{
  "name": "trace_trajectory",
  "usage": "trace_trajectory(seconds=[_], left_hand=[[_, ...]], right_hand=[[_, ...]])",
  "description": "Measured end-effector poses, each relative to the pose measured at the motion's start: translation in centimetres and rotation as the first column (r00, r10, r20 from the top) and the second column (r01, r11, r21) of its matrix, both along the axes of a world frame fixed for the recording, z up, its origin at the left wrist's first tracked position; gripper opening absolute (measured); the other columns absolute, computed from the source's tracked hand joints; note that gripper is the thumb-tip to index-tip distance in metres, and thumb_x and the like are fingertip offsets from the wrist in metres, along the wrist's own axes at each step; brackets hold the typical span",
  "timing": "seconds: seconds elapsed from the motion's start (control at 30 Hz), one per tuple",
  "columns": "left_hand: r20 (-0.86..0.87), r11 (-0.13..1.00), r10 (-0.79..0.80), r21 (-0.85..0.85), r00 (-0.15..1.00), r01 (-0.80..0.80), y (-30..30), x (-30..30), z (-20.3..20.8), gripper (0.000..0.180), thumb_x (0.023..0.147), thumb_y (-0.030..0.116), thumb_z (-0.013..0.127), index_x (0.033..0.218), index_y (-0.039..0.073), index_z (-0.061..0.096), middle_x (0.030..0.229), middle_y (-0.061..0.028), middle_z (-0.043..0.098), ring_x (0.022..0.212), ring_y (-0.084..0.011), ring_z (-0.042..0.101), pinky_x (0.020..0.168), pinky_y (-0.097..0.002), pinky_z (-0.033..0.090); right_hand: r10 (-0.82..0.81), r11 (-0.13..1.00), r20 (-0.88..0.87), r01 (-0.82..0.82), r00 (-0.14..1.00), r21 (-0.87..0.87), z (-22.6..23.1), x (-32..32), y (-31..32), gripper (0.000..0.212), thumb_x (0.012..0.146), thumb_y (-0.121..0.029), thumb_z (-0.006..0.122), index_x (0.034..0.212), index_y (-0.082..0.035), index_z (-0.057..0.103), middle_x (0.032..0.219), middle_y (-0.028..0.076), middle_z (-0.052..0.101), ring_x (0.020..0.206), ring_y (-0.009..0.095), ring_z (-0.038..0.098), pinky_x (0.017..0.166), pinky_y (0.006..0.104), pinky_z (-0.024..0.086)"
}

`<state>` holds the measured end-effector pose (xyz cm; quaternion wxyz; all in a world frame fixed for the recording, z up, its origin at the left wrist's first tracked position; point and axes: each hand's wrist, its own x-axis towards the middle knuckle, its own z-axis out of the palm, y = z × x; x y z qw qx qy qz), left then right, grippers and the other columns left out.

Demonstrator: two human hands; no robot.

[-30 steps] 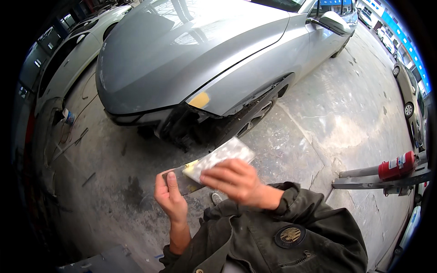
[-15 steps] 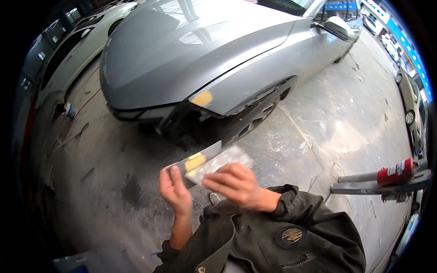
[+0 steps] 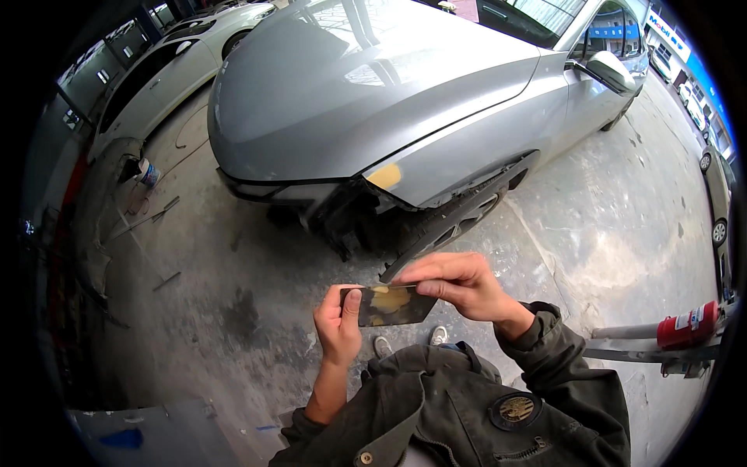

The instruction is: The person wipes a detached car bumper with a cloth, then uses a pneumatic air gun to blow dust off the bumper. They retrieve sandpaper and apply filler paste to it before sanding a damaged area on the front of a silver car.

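My left hand [image 3: 338, 331] grips the left end of a dark, flat plate [image 3: 405, 314], thumb on its face. Yellow putty [image 3: 391, 299] is smeared across the plate's upper middle. Closed in a pinch, my right hand [image 3: 475, 286] is at the plate's upper right; it holds a thin metal putty spreader [image 3: 408, 286], seen almost edge-on along the plate's top edge, partly hidden by the fingers. Beyond my hands stands a silver car, whose front fender [image 3: 467, 167] carries a yellow putty patch [image 3: 384, 177] near the hood's corner. The car's front corner is open, with dark parts exposed.
A red cylinder [image 3: 686, 325] lies on a grey metal arm at the right. To the left are a white car [image 3: 159, 82], a small tub [image 3: 148, 173] and loose strips on the concrete floor [image 3: 202, 335]. A grey panel [image 3: 148, 436] is at the lower left.
The spreader in my right hand has turned from its broad face to nearly edge-on at the plate's top. The plate's puttied face now shows more fully. The view has shifted slightly.
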<state>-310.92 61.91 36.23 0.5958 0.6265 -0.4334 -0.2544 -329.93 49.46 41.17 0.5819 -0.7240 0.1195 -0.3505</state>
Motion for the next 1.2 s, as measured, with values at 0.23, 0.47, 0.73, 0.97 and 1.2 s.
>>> trace_trajectory(seconds=[0.23, 0.47, 0.73, 0.97, 1.2], left_hand=[[0.044, 0.992, 0.127, -0.011, 0.991, -0.126, 0.0, 1.2, 0.2, 0.022, 0.100, 0.018, 0.051, 0.091, -0.001, 0.059, 0.082, -0.0005, 0.060, 0.074, -0.0055, 0.049, 0.069, -0.0209, 0.042], [0.002, 0.976, 0.183, -0.122, 0.983, -0.182, -1.1, -0.7, 0.0, 0.023, 0.100, 0.018, 0.051, 0.096, -0.003, 0.061, 0.082, -0.0057, 0.064, 0.073, -0.0095, 0.055, 0.068, -0.0256, 0.046], [0.121, 0.993, 0.120, -0.029, 0.985, -0.118, -1.0, -2.9, -0.6, 0.023, 0.100, 0.018, 0.050, 0.100, -0.003, 0.061, 0.082, -0.0093, 0.066, 0.073, -0.0118, 0.060, 0.066, -0.0285, 0.048], [0.313, 0.996, -0.006, 0.084, 0.950, -0.022, -1.4, -2.0, 1.2, 0.020, 0.097, 0.017, 0.055, 0.096, 0.000, 0.064, 0.060, -0.0100, 0.055, 0.053, -0.0135, 0.054, 0.051, -0.0300, 0.041], [0.069, 0.999, 0.036, 0.010, 0.997, -0.037, -2.4, 0.5, 0.1, 0.025, 0.098, 0.020, 0.055, 0.083, 0.000, 0.059, 0.057, 0.0030, 0.043, 0.054, -0.0053, 0.035, 0.049, -0.0247, 0.031]], right_hand=[[-0.408, 0.742, -0.100, 0.266, 0.908, -0.615, -2.0, -0.6, -1.5, 0.011, 0.088, -0.006, 0.064, 0.098, -0.002, 0.068, 0.085, 0.008, 0.066, 0.074, 0.016, 0.061, 0.066, 0.0294, 0.049], [-0.503, 0.794, -0.195, 0.539, 0.842, 0.282, -6.7, 1.9, 1.4, 0.020, 0.089, -0.016, 0.066, 0.082, 0.003, 0.063, 0.062, -0.004, 0.052, 0.061, 0.002, 0.041, 0.050, 0.0239, 0.034], [-0.495, 0.684, -0.076, 0.442, 0.866, 0.580, -5.9, 4.2, 3.2, 0.018, 0.091, -0.015, 0.065, 0.090, 0.003, 0.067, 0.074, -0.004, 0.061, 0.066, 0.001, 0.048, 0.056, 0.0208, 0.040], [-0.580, 0.768, 0.249, 0.419, 0.775, 0.485, -2.9, 1.6, 0.2, 0.015, 0.093, -0.005, 0.060, 0.105, 0.004, 0.064, 0.094, 0.003, 0.068, 0.083, 0.007, 0.061, 0.075, 0.0221, 0.050], [-0.219, 0.894, 0.245, 0.093, 0.945, 0.439, -3.3, -1.3, -0.8, 0.024, 0.093, -0.003, 0.059, 0.115, 0.004, 0.063, 0.102, 0.009, 0.070, 0.093, 0.015, 0.065, 0.085, 0.0279, 0.051]])
